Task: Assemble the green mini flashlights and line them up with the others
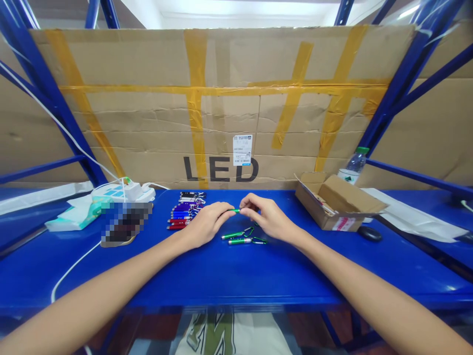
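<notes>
My left hand [209, 223] pinches one end of a small green keychain flashlight [235, 210] just over the blue table. At its other end, the fingertips of my right hand [266, 215] are closed on it; most of it is hidden by the fingers. Just below my hands lie two more green flashlights, the upper one [232, 235] and the lower one [240, 241], each with a green carabiner clip. Left of my left hand, red flashlights [178, 224], blue and purple ones [181, 212] and silver and black ones [188, 196] lie in a stacked row.
An open cardboard box [321, 202] stands at right, with a black mouse [369, 233] and a bottle [354, 165] close by. On the left are a blurred-out phone [127, 224], a tissue pack [74, 217] and a power strip [121, 191]. A large cardboard sheet [155, 133] closes the back.
</notes>
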A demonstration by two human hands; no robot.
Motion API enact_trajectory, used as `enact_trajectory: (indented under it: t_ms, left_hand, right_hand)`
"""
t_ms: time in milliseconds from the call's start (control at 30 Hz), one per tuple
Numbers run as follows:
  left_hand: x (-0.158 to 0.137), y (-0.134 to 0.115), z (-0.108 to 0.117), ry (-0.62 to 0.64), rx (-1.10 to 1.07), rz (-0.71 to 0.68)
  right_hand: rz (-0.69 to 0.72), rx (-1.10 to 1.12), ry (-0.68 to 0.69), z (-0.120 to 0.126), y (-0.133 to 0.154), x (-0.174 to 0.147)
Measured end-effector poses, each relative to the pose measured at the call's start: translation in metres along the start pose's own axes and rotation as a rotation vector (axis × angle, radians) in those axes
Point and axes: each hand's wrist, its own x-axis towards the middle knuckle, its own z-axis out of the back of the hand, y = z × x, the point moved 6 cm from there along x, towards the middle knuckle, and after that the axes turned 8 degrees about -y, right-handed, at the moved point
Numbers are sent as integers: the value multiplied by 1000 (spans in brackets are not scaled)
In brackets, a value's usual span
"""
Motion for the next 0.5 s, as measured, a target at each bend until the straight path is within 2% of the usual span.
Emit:
enact_trajectory:
  t_ms: [100, 167, 233, 333, 500]
  left_hand:
    - [-1, 11, -11, 96, -178, 277]
    - [-4, 15, -17, 149, -301, 405]
    - [-6, 15, -22, 178, -377, 462]
    - [-6, 16, -21, 162, -283, 420]
    - [-7, 13, -18, 159, -34, 226]
  right_hand:
    - [252, -262, 23, -1, 9, -5]
    - [318, -359, 43, -2, 10, -7]
    - [318, -397, 39, -3, 9, -7]
    - [209, -332, 19, -4, 4, -4]
    - [-74, -109, 57, -11, -8, -1]
